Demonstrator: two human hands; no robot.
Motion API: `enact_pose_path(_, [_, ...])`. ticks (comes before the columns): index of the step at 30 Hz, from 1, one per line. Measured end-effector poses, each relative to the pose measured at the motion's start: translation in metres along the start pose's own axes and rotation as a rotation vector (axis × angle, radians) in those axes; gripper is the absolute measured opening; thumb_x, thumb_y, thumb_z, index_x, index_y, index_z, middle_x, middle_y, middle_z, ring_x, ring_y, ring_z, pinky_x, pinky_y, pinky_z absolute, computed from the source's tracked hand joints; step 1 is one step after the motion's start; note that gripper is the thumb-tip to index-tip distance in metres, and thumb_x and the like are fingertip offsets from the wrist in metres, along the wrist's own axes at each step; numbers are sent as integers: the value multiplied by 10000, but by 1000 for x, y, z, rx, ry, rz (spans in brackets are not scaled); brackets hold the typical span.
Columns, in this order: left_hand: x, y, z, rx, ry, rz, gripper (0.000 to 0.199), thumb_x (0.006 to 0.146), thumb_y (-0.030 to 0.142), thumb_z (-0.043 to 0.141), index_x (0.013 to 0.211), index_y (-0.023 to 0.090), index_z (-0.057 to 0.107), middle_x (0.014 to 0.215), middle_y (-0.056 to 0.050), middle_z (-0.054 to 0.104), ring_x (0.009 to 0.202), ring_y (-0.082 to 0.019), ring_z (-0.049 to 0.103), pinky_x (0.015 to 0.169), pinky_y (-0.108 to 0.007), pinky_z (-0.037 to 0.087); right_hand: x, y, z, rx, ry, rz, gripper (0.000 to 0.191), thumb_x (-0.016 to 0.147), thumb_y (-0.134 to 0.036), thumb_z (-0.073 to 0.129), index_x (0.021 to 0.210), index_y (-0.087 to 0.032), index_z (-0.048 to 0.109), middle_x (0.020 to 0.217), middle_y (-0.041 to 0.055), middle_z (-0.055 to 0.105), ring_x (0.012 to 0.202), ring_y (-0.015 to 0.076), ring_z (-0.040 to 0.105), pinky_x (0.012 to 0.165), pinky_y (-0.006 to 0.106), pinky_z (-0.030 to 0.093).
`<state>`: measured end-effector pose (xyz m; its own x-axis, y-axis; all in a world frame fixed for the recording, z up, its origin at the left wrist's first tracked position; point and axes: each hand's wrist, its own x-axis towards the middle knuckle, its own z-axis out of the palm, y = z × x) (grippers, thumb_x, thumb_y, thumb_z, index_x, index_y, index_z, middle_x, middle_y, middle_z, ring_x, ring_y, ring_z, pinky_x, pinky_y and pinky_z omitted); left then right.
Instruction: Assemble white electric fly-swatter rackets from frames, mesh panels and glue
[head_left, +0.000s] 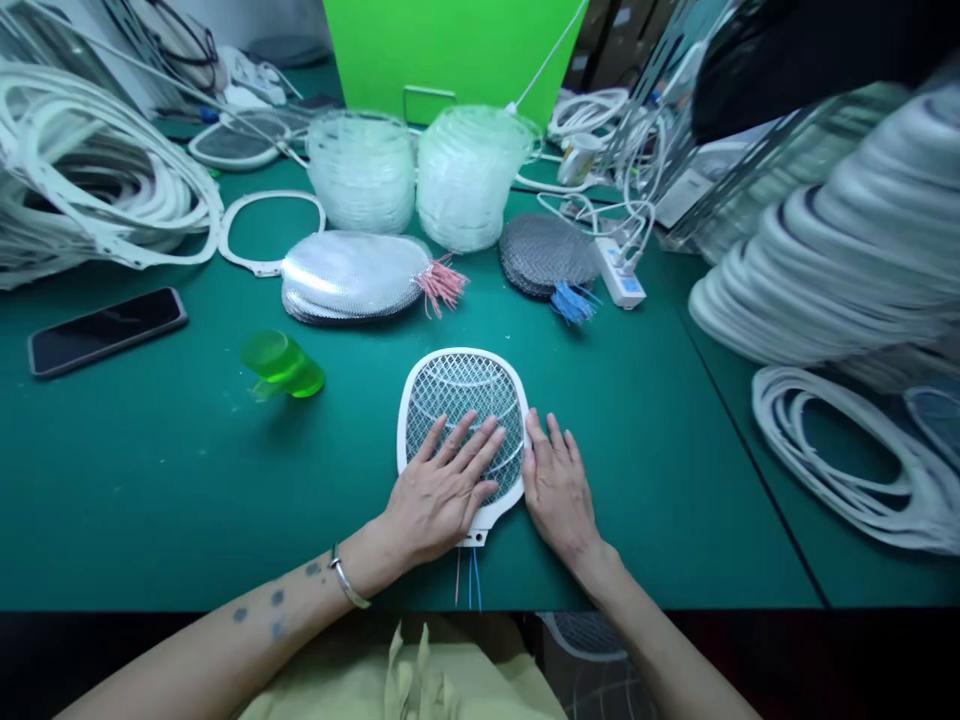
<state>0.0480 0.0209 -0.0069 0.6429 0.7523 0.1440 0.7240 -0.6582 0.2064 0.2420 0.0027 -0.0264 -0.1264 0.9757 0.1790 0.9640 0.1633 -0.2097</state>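
Left hand [439, 490] open and flat, fingers spread across the wire mesh [465, 385] of a white electric fly swatter head [465, 354]; right hand [559, 490] also open, its fingertips on the swatter head's right side and its heel on the mat. No grip from either hand, only flat pressure from both sides, probably to steady the swatter head against the tabletop. Swatter head lying flat between the hands, neck toward the body, with pink and blue wires [465, 578] trailing over the table edge, perhaps left loose to stay free of the frame. Beneath everything, a green cutting mat [150, 500]. Just left, a translucent green plastic part [283, 365] and a black smartphone [106, 332]. Farther ahead, a stack of silver mesh panels [349, 275] with pink wires and a stack of dark mesh panels [547, 255] with blue wires, apparently sorted by wire colour. Beyond those, two stacks of clear plastic covers [361, 170] [469, 178], a power strip [621, 272], and heaped white swatter frames [825, 230] along the right, within easy reach.
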Motion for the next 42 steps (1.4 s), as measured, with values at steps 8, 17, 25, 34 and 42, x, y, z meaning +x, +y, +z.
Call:
enact_pose_path(8, [1, -2, 4, -17, 5, 24, 562, 1020, 419, 327, 1546, 287, 181, 1596, 33, 236, 1490, -244, 165, 1229, -480, 83, 0, 4, -2, 196, -66, 109, 511, 1022, -323, 266, 1483, -131, 372, 1560, 61, 338, 1488, 250, 117, 1202, 510, 175])
enact_pose_path(17, [0, -1, 9, -118, 11, -22, 620, 1022, 382, 320, 1563, 190, 85, 1621, -53, 163, 1497, -244, 120, 1230, -499, 106, 32, -14, -9, 155, -74, -33, 647, 1027, -484, 194, 1544, -95, 176, 1620, 93, 96, 1491, 198, -26, 1216, 479, 87])
enact_pose_path(25, [5, -25, -23, -552, 155, -307, 535, 1043, 366, 218, 1550, 225, 121, 1642, -53, 58, 1498, -200, 134, 1210, -435, 237, 40, -31, 5, -55, -169, -127, 613, 1024, -473, 251, 1550, -170, 169, 1615, 76, 112, 1493, 197, 38, 1210, 481, 51])
enact_pose_path(34, [9, -32, 6, 3, 136, -103, 627, 1005, 423, 370, 1557, 213, 159, 1632, -71, 74, 1502, -282, 25, 1218, -527, 6, 39, -32, 6, -20, -140, -127, 593, 1012, -373, 305, 1550, -154, 185, 1613, 106, 138, 1493, 221, 63, 1204, 499, 50])
enact_pose_path(42, [-2, -52, -38, -313, 116, -98, 531, 1051, 380, 116, 1557, 218, 101, 1613, -51, 209, 1484, -166, 190, 1203, -421, 266, 52, -3, -24, 172, -561, -414, 959, 822, -754, 490, 1536, -367, -20, 1611, 33, -138, 1477, 317, -91, 1136, 627, -77])
